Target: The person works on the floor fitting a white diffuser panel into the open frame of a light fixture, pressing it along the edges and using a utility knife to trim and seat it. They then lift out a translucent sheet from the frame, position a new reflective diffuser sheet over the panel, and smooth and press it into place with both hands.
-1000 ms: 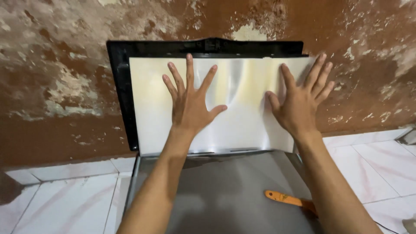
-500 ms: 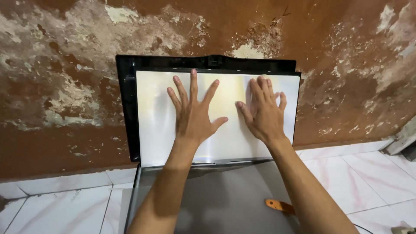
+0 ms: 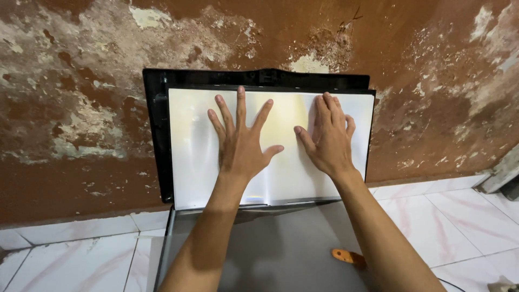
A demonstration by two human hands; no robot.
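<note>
Both my flat, open hands, left hand and right hand, are pressing the glossy white rectangular sheet, gripping nothing, the right having slid inward beside the left.

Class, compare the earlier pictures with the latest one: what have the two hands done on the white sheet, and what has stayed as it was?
The right hand slid left across the white sheet, from near its right edge toward the middle, closing in on the left hand. Nothing was gripped or let go. The left hand stayed flat, fingers spread; the sheet still lies in the black frame, and the orange-handled tool stays on the grey panel.

Bare forearms, left hand and right hand (no sleeves, rings).
</note>
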